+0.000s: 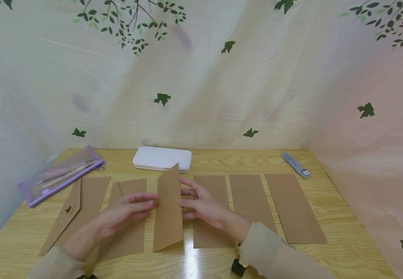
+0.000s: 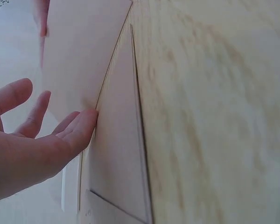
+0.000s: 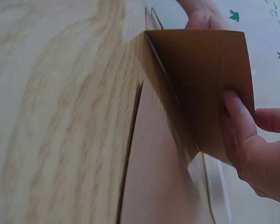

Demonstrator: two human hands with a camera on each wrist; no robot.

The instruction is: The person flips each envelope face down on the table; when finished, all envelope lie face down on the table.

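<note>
A brown kraft envelope (image 1: pixel 168 211) stands tilted up near the middle of the table, its right edge raised and its left edge low. At that raised edge my right hand (image 1: pixel 205 203) pinches the paper, with fingers on the underside (image 3: pixel 240 112) and the thumb at the rim. My left hand (image 1: pixel 128 213) has its fingers loosely extended, their tips right at the low left edge, as the left wrist view also shows at the fingers (image 2: pixel 86 123). Beneath my left hand lies another envelope (image 1: pixel 135 228) with its flap side up.
Farther left lies an envelope (image 1: pixel 93 197) with a printed flap, beside a purple-edged zip pouch (image 1: pixel 65 188) of pens. More brown envelopes (image 1: pixel 293 207) lie in a row to the right. A white case (image 1: pixel 162 157) and a blue packet (image 1: pixel 295 164) sit at the back.
</note>
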